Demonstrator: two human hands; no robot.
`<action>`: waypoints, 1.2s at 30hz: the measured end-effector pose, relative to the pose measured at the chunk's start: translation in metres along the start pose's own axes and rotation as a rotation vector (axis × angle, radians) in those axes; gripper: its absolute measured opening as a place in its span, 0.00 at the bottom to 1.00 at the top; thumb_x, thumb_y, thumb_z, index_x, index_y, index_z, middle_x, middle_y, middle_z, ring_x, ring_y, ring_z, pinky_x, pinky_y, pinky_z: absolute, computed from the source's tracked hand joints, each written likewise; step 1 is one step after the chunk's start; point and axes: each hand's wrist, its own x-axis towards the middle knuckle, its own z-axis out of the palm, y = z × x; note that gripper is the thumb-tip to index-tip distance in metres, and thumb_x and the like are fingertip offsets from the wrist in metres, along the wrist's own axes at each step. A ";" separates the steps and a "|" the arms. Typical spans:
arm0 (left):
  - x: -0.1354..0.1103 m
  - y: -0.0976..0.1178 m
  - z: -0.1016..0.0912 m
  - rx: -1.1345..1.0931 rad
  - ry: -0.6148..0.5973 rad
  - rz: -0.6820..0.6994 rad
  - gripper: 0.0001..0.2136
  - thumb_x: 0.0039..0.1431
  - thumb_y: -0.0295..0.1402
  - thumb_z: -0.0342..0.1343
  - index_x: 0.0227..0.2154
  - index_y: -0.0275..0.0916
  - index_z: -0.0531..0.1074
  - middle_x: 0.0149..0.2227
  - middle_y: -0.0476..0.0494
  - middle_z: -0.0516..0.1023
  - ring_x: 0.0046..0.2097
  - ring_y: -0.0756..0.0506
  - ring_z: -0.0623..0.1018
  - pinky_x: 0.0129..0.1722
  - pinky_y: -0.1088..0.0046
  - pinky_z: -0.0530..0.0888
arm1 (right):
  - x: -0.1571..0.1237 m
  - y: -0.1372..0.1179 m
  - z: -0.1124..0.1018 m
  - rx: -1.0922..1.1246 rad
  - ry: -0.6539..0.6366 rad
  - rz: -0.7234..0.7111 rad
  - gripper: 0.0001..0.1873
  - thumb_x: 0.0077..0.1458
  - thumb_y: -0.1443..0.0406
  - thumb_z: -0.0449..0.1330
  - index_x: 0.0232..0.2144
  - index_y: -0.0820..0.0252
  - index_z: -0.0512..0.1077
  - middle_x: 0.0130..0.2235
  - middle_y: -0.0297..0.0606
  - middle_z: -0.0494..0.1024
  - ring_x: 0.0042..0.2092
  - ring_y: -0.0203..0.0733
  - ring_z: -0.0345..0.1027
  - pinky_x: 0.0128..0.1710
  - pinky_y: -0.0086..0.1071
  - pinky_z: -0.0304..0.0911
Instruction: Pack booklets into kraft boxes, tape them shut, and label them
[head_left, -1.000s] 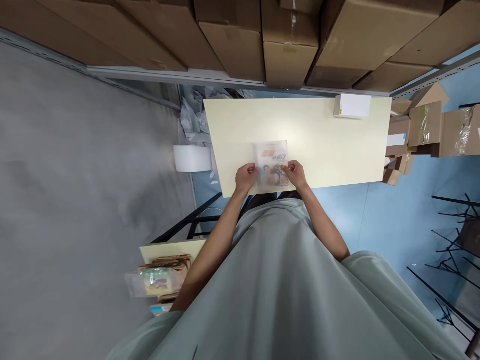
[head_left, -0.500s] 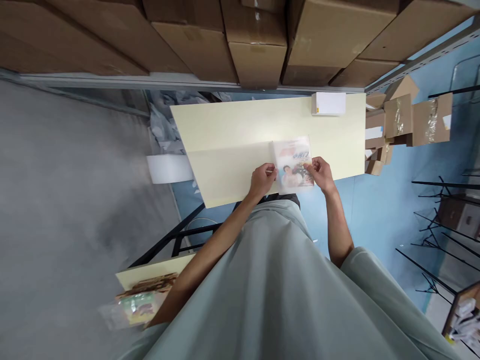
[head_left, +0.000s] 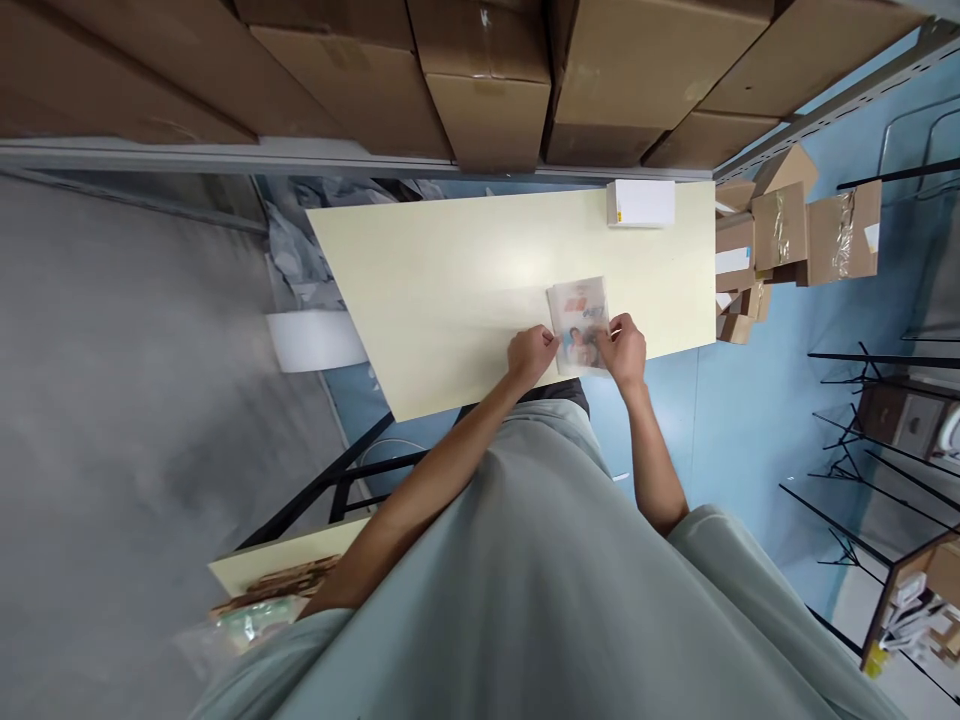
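Between my hands is a booklet in what looks like a milky translucent sleeve, with faded reddish print and a picture of a person showing through. It is held over the near edge of the pale yellow table, slightly tilted. My left hand is closed, its fingertips pinching at the booklet's left edge. My right hand grips the lower right edge, thumb across the front. The fingers behind the booklet are hidden. Farther back on the table stands a small white box.
Cardboard boxes fill a metal shelf above the table's far side. More boxes are piled to the right. At lower left, a second pale board carries brown pieces and a plastic-wrapped packet. Black metal legs stand at right.
The booklet has tilted and looks narrower, with its sleeve closer around it. My right hand has come inward, nearer to my left. The whole view has shifted a little.
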 end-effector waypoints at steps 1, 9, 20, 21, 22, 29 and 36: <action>-0.004 -0.004 -0.003 -0.021 0.003 0.006 0.05 0.67 0.39 0.67 0.37 0.44 0.82 0.42 0.41 0.90 0.49 0.34 0.88 0.53 0.59 0.80 | -0.007 -0.007 0.004 -0.025 0.002 -0.023 0.09 0.64 0.59 0.61 0.37 0.49 0.62 0.34 0.32 0.76 0.36 0.47 0.70 0.39 0.37 0.59; -0.038 -0.042 -0.044 -0.523 0.012 0.107 0.18 0.76 0.51 0.54 0.48 0.41 0.80 0.45 0.41 0.89 0.42 0.42 0.88 0.45 0.65 0.86 | -0.042 -0.064 0.066 -0.042 -0.158 -0.169 0.07 0.70 0.59 0.63 0.44 0.51 0.67 0.48 0.40 0.76 0.41 0.47 0.73 0.40 0.37 0.65; -0.013 -0.080 -0.054 -0.243 0.175 -0.037 0.14 0.66 0.32 0.60 0.51 0.41 0.84 0.52 0.38 0.87 0.45 0.40 0.87 0.57 0.60 0.83 | -0.018 -0.037 0.091 0.051 -0.223 -0.142 0.16 0.69 0.61 0.67 0.56 0.56 0.74 0.60 0.51 0.77 0.58 0.54 0.78 0.61 0.46 0.74; -0.012 -0.081 -0.053 -0.243 0.187 -0.037 0.15 0.65 0.32 0.60 0.52 0.41 0.84 0.51 0.38 0.88 0.45 0.40 0.87 0.57 0.60 0.83 | -0.013 -0.028 0.086 0.059 -0.188 -0.098 0.17 0.68 0.61 0.67 0.56 0.57 0.74 0.60 0.52 0.78 0.58 0.54 0.78 0.61 0.46 0.73; -0.011 -0.081 -0.053 -0.255 0.192 -0.042 0.15 0.65 0.31 0.60 0.53 0.41 0.83 0.49 0.39 0.88 0.45 0.40 0.87 0.57 0.60 0.83 | -0.008 -0.021 0.083 0.070 -0.175 -0.049 0.18 0.68 0.60 0.67 0.56 0.58 0.74 0.59 0.52 0.79 0.57 0.54 0.78 0.60 0.46 0.73; -0.007 -0.083 -0.055 -0.414 0.179 -0.135 0.17 0.59 0.28 0.61 0.51 0.39 0.83 0.46 0.43 0.88 0.39 0.45 0.86 0.48 0.65 0.86 | 0.020 -0.014 0.090 0.290 -0.249 0.128 0.15 0.55 0.58 0.73 0.36 0.53 0.71 0.34 0.31 0.75 0.40 0.44 0.72 0.47 0.38 0.71; -0.005 -0.083 -0.061 -0.542 0.122 -0.168 0.13 0.60 0.30 0.62 0.47 0.38 0.83 0.45 0.40 0.88 0.40 0.45 0.86 0.47 0.63 0.88 | 0.016 -0.032 0.090 0.633 -0.446 0.143 0.15 0.50 0.56 0.72 0.36 0.55 0.73 0.34 0.30 0.78 0.38 0.41 0.72 0.38 0.33 0.68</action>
